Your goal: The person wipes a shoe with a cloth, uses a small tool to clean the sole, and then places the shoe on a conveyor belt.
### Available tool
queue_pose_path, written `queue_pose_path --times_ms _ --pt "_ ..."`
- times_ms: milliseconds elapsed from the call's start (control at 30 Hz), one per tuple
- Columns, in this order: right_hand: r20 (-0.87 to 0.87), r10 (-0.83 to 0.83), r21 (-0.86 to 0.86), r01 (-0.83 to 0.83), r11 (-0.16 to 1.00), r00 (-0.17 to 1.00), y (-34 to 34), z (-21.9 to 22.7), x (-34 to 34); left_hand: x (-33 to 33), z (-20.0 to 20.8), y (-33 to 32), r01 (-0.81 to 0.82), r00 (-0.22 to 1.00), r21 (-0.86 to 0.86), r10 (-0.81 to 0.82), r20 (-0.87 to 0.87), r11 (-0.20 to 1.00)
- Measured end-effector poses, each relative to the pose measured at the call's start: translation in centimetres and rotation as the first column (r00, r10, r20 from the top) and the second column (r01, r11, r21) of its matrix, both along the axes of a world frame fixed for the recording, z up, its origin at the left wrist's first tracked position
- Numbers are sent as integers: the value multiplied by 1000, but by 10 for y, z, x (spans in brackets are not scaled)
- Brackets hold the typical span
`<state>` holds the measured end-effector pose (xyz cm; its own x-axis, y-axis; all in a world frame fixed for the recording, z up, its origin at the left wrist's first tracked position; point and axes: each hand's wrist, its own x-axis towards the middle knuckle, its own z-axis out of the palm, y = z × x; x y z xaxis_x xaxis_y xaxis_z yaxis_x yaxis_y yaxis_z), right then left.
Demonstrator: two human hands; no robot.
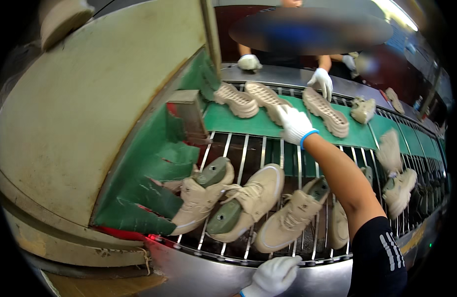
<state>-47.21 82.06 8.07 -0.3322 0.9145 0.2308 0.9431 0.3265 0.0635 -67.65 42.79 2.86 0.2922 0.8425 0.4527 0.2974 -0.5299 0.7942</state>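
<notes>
Head view: right hand [293, 123] is resting over the near end of the middle sole [263, 96], grip unclear.
Middle sole is lying on the far green strip [223, 122], between the left sole [237, 100] and right sole [325, 113]; can't tell if the fingers are clenching it or only touching. Left hand [273, 276] is sitting by the near metal rim [213, 270], fingers loosely curling; can't tell if it's holding anything. My read on risks: gripping one end only could be letting the sole swing into the left sole just beside it. Co-worker's gloved hand [321, 81] is hanging near the right sole's far end, so hands could be colliding. Forearm [339, 173] is spanning the rods [244, 152]; dipping it could be knocking the tan shoes [292, 218]. Torn green flaps [139, 183] at left could be snagging the leftmost shoe [193, 198].
</notes>
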Motion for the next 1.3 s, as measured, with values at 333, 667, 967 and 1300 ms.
queue_pose_path --times_ms 333,667,967,1300 --pt "168 204 233 -240 942 964 -8 0 25 -17 -7 29 65 997 -22 -66 -38 998" --pt "-204 152 275 -92 957 967 -365 115 8 -13 -29 23 -28 992 -155 46 117 987" --pt "-558 387 -42 -490 870 734 -615 29 -15 -11 -4 -70 245 897 -632 75 435 735" --pt "-844 -528 -530 1 848 98 -455 -48 77 -11 -2 -161 -78 996 -80 80 24 994"
